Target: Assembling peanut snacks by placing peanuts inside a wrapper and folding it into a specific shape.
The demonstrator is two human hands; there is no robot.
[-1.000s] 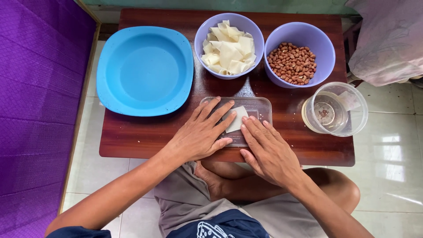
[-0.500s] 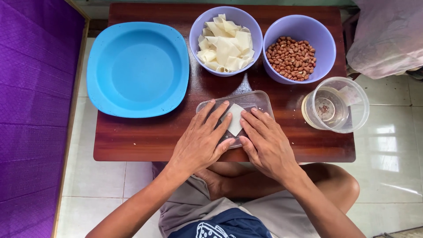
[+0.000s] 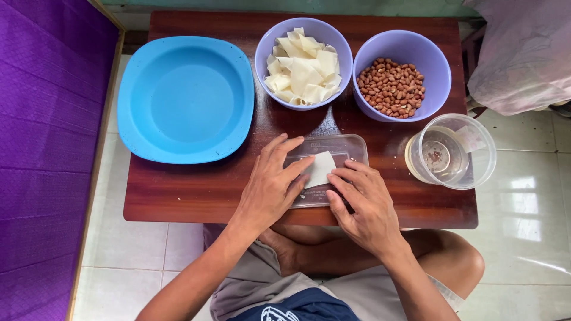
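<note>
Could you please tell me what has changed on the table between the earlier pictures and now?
Very little. The left hand and right hand have stayed on the white wrapper on the clear tray, with only small shifts of the fingers; nothing was picked up or let go. The blue plate, the bowl of wrappers, the bowl of peanuts and the clear water container have stayed where they were.

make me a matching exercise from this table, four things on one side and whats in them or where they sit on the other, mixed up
Things:
1. blue plate
2. left purple bowl
3. right purple bowl
4. clear round container

Contents or place:
A. peanuts
B. pale wrapper pieces
C. nothing in it, far left of the table
D. right end of the table, some liquid inside

Pairs: 1-C, 2-B, 3-A, 4-D
</note>
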